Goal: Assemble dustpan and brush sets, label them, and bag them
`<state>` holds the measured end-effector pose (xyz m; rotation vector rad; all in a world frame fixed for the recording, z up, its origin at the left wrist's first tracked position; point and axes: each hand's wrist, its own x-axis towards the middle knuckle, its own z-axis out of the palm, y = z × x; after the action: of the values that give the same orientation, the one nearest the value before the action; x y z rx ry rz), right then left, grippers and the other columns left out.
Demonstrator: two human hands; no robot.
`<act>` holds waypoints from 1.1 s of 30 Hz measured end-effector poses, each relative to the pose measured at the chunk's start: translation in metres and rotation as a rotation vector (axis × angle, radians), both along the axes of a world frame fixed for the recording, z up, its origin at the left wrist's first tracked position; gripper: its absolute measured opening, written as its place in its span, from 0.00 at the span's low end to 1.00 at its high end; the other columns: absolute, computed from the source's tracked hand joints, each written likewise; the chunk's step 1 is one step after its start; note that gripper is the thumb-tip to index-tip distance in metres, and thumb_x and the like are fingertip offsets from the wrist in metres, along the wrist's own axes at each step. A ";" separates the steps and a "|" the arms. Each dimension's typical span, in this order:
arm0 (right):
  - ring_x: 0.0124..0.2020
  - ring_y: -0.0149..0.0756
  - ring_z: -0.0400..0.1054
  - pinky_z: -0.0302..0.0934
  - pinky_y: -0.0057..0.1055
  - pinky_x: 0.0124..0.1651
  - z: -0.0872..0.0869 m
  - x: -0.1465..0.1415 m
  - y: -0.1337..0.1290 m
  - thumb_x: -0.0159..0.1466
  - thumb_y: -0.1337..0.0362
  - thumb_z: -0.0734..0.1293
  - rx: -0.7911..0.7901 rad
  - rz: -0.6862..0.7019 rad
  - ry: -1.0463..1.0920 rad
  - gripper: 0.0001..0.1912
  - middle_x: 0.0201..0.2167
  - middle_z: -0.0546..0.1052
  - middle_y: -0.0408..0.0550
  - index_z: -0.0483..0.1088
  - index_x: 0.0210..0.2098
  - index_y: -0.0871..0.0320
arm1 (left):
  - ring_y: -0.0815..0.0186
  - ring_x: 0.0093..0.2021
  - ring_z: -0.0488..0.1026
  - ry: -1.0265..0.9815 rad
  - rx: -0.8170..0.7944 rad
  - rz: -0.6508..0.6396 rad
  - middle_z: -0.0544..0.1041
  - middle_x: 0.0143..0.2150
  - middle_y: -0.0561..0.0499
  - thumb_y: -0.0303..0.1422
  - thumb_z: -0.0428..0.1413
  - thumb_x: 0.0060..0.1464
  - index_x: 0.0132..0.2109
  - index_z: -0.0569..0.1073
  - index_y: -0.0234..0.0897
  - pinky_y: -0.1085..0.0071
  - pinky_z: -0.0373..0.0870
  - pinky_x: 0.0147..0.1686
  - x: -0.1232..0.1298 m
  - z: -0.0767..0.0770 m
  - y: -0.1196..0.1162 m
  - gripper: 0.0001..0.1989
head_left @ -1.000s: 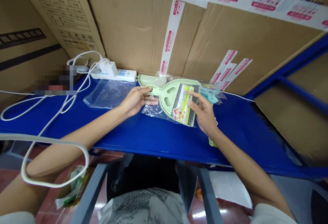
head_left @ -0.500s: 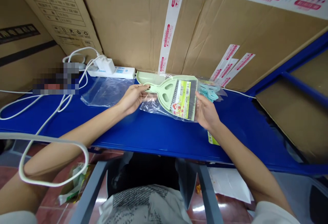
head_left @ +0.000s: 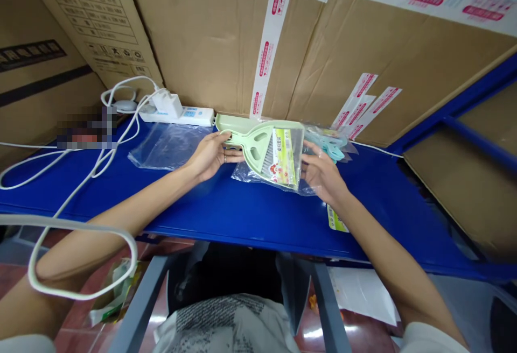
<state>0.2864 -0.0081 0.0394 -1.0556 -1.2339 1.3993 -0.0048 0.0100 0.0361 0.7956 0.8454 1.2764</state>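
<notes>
A light green dustpan (head_left: 259, 160) with a small grey-bristled brush (head_left: 268, 162) and a yellow-green label card (head_left: 284, 155) is held level above the table. Its handle is pinched between thumb and fingers of my left hand (head_left: 210, 155). Clear plastic bag (head_left: 309, 187) film covers the wide end and hangs below it. At that end my right hand (head_left: 323, 173) grips the bag, its fingers partly behind the film. Another light green dustpan (head_left: 236, 122) lies behind, against the carton. Light blue plastic pieces (head_left: 333, 148) in clear wrap lie beyond my right hand.
Flat clear bags (head_left: 169, 146) lie left on the blue table (head_left: 242, 218), before a white power strip (head_left: 197, 116). White cables (head_left: 100, 164) loop at left, one over my left forearm. A yellow-green card (head_left: 336, 218) lies under my right forearm. Cardboard cartons (head_left: 218, 46) wall the back.
The dustpan has shifted slightly left while the plastic bag has slid right along it, with more loose film at my right hand. My right hand's fingers have spread a little.
</notes>
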 end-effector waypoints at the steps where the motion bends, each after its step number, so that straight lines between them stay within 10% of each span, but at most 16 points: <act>1: 0.51 0.56 0.82 0.81 0.53 0.48 -0.001 -0.001 0.000 0.56 0.52 0.80 0.015 -0.022 -0.015 0.42 0.52 0.85 0.51 0.65 0.66 0.47 | 0.59 0.28 0.85 0.004 0.000 -0.001 0.85 0.35 0.40 0.26 0.51 0.71 0.46 0.74 0.29 0.53 0.88 0.42 0.000 0.000 0.000 0.07; 7: 0.57 0.57 0.79 0.82 0.48 0.43 -0.004 -0.006 -0.004 0.52 0.48 0.85 0.170 -0.118 -0.067 0.58 0.61 0.79 0.53 0.48 0.71 0.36 | 0.60 0.29 0.85 -0.005 0.020 -0.034 0.85 0.36 0.41 0.26 0.53 0.71 0.46 0.74 0.31 0.57 0.88 0.40 0.002 -0.003 -0.001 0.05; 16: 0.47 0.48 0.81 0.79 0.40 0.33 0.001 -0.005 -0.008 0.53 0.48 0.85 0.351 -0.191 -0.096 0.41 0.65 0.73 0.47 0.62 0.57 0.38 | 0.61 0.29 0.85 -0.023 0.037 -0.015 0.84 0.35 0.42 0.28 0.56 0.70 0.44 0.75 0.31 0.56 0.88 0.44 0.003 -0.001 -0.004 0.04; 21: 0.59 0.53 0.77 0.77 0.55 0.60 -0.004 0.000 -0.004 0.58 0.48 0.83 0.407 -0.057 -0.191 0.21 0.55 0.81 0.46 0.80 0.46 0.44 | 0.62 0.28 0.84 -0.002 0.039 -0.012 0.84 0.34 0.42 0.27 0.55 0.71 0.45 0.74 0.30 0.60 0.88 0.40 0.004 0.000 -0.005 0.05; 28: 0.75 0.58 0.63 0.41 0.67 0.81 -0.010 0.005 0.000 0.61 0.46 0.82 0.508 -0.038 -0.392 0.25 0.61 0.83 0.43 0.84 0.57 0.42 | 0.61 0.29 0.85 -0.003 0.053 -0.019 0.84 0.35 0.43 0.29 0.58 0.69 0.45 0.74 0.31 0.59 0.88 0.41 0.006 -0.001 -0.009 0.04; 33: 0.66 0.56 0.72 0.67 0.60 0.71 -0.007 0.002 -0.002 0.61 0.47 0.81 0.448 -0.079 -0.265 0.25 0.59 0.83 0.45 0.82 0.56 0.43 | 0.62 0.28 0.84 -0.010 0.046 -0.001 0.84 0.35 0.44 0.29 0.58 0.69 0.44 0.74 0.31 0.61 0.88 0.39 0.007 -0.001 -0.008 0.04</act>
<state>0.2881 -0.0097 0.0327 -0.9764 -1.5885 0.8803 0.0023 0.0020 0.0352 0.8258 0.8102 1.3019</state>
